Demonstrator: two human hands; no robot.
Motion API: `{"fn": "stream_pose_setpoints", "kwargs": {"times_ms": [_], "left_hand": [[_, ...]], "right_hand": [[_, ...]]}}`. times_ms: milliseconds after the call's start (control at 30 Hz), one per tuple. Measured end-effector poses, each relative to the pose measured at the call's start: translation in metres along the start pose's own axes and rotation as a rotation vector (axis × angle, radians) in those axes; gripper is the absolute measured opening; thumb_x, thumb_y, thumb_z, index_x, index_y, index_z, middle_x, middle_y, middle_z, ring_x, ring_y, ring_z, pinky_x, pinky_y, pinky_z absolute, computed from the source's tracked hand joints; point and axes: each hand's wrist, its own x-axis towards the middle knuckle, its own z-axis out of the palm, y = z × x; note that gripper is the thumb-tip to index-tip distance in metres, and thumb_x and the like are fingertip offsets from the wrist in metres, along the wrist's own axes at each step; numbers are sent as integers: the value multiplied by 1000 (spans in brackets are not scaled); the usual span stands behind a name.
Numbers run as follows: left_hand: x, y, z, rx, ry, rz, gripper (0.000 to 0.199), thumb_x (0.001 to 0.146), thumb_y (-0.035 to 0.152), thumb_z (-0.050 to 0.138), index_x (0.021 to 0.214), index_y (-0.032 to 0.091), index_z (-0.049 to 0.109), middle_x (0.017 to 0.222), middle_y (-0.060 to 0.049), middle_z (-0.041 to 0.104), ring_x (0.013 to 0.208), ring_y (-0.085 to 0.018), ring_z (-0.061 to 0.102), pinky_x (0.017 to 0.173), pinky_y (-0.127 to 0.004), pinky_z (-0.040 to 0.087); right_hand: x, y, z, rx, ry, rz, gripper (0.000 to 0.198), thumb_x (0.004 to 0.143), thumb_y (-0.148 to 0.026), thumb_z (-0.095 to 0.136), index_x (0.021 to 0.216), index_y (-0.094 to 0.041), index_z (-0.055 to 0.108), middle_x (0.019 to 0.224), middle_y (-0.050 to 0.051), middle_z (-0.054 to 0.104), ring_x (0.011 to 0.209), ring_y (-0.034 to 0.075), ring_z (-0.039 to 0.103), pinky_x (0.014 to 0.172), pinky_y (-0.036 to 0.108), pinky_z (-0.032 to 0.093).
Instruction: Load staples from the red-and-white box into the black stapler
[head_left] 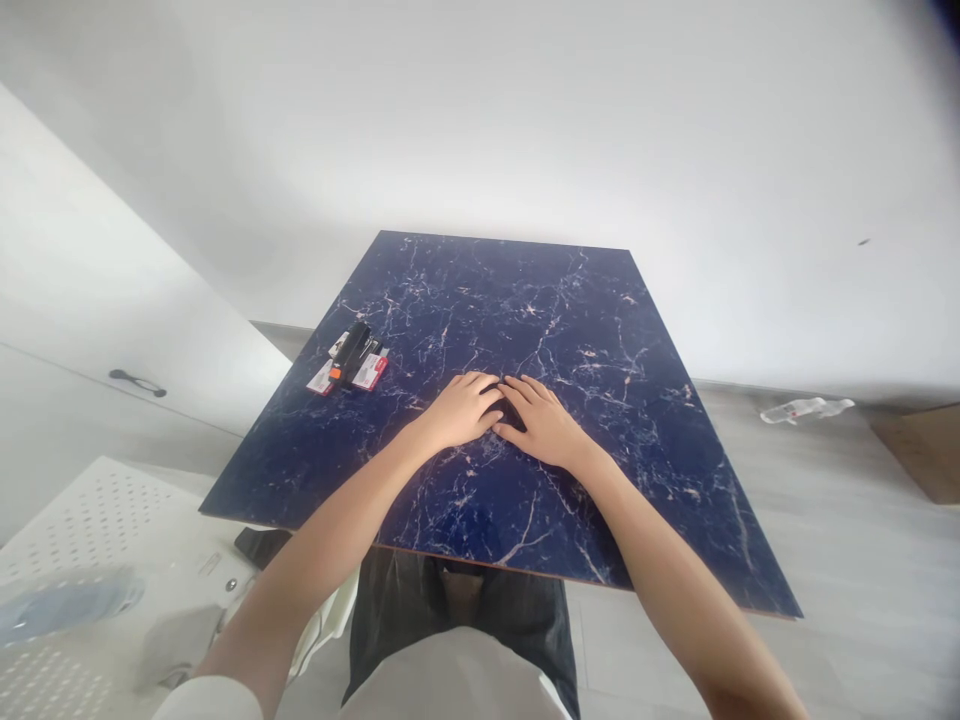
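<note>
My left hand [465,410] lies palm down on the blue marble-patterned table [517,300], its fingers stretched out. Beside it, my right hand [541,422] rests the same way, with fingers slightly spread. The fingertips of the two hands come close together near the middle of the tabletop, and I see nothing held in either. To the left, apart from my hands, a black stapler-like tool [351,350] with an orange end sits among small red-and-white packets [370,371].
A white perforated surface [82,510] at the lower left bears a clear plastic bottle [67,605]. A white cabinet door with a dark handle [137,382] stands behind it. On the floor at right are crumpled clear plastic [806,409] and a cardboard box [926,450].
</note>
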Motion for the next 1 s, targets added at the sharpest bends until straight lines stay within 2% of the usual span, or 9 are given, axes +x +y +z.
{"fn": "stream_pose_setpoints", "kwargs": {"times_ms": [500, 600, 667, 767, 833, 867, 933, 1000], "left_hand": [[0, 0, -1, -21, -19, -4, 37, 107, 31, 52, 140, 21, 64, 155, -13, 54, 145, -33, 48, 118, -52, 42], [1, -7, -12, -38, -67, 25, 37, 107, 33, 52, 139, 22, 66, 154, -11, 58, 143, -31, 51, 119, -52, 42], [0, -18, -28, 0, -23, -14, 37, 109, 34, 48, 139, 24, 66, 151, -8, 61, 142, -29, 53, 122, -52, 38], [-10, -44, -58, 152, 248, -311, 42, 110, 34, 42, 145, 23, 62, 154, -10, 57, 146, -32, 46, 127, -58, 27], [-23, -64, -75, 223, 394, -583, 48, 106, 40, 49, 150, 22, 56, 162, -13, 48, 150, -37, 39, 126, -61, 26], [-30, -75, -81, 243, 428, -733, 53, 103, 44, 55, 151, 23, 54, 164, -15, 44, 151, -41, 36, 124, -63, 28], [-45, -93, -88, 209, 360, -1034, 63, 97, 53, 60, 152, 23, 52, 161, -20, 45, 148, -48, 37, 117, -69, 32], [-57, -108, -90, 99, 193, -1231, 71, 93, 58, 63, 152, 20, 50, 150, -25, 54, 141, -51, 46, 109, -68, 40]], "right_hand": [[0, 2, 1, 0, -11, 4, 72, 101, -58, 54, 162, -20, 44, 169, 14, 41, 158, 41, 31, 125, 63, 33], [0, 1, 0, -5, -22, 6, 74, 101, -59, 53, 162, -19, 43, 170, 14, 40, 159, 41, 29, 126, 62, 33], [-1, 0, -1, -8, -33, 5, 75, 102, -61, 51, 163, -18, 42, 170, 15, 38, 159, 42, 28, 126, 63, 33], [-2, -1, -2, -10, -44, 0, 73, 103, -63, 47, 162, -20, 44, 172, 14, 35, 161, 42, 25, 126, 65, 33], [-2, -1, -3, -13, -49, 3, 71, 104, -63, 46, 161, -21, 47, 172, 13, 35, 161, 42, 24, 125, 65, 33], [-2, -1, -3, -15, -52, 4, 71, 104, -64, 46, 161, -21, 47, 172, 13, 35, 161, 42, 24, 125, 65, 33], [-2, -2, -3, -16, -55, 7, 71, 104, -64, 46, 160, -21, 48, 172, 13, 35, 161, 42, 24, 125, 64, 33], [-2, -1, -3, -14, -53, 9, 70, 104, -64, 46, 160, -23, 48, 172, 12, 35, 161, 42, 25, 125, 65, 34]]}}
